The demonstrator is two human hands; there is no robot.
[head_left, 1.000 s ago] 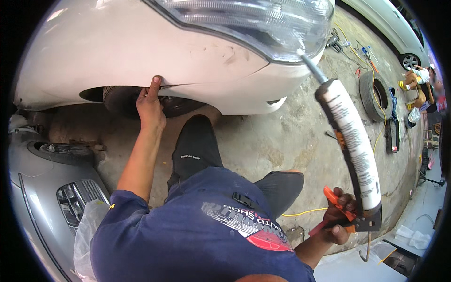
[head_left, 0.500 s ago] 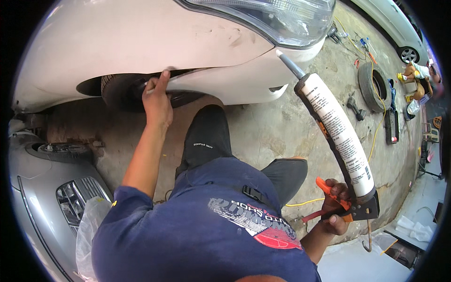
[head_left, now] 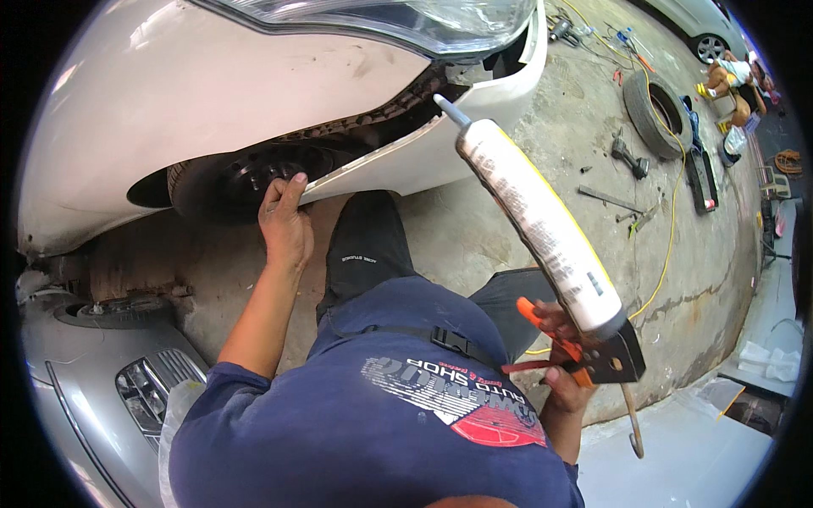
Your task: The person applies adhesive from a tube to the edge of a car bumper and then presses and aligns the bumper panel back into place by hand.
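My left hand (head_left: pixel 286 222) pinches the edge of the white car's bumper (head_left: pixel 398 165) beside the front wheel (head_left: pixel 262 169). Between this bumper and the white fender (head_left: pixel 254 93) a wide dark gap shows, with the bracket strip (head_left: pixel 381 110) along the fender's lower edge exposed. In my right hand (head_left: pixel 563 339) is a caulking gun (head_left: pixel 614 360), gripped by its orange handle and loaded with a white sealant cartridge (head_left: pixel 542 220). Its grey nozzle (head_left: pixel 451 112) points up and left, close in front of the gap's far end under the headlight (head_left: pixel 398 25).
A loose tyre (head_left: pixel 656 114), a power tool (head_left: pixel 629 157), a flat metal bar (head_left: pixel 610 200) and a yellow cord (head_left: pixel 669 245) lie on the concrete floor at right. A silver bumper (head_left: pixel 110 372) stands at lower left. Another person (head_left: pixel 732 85) sits far right.
My left hand has pulled the bumper edge down and away from the fender, opening the gap. The caulking gun has shifted left, its nozzle nearer the gap.
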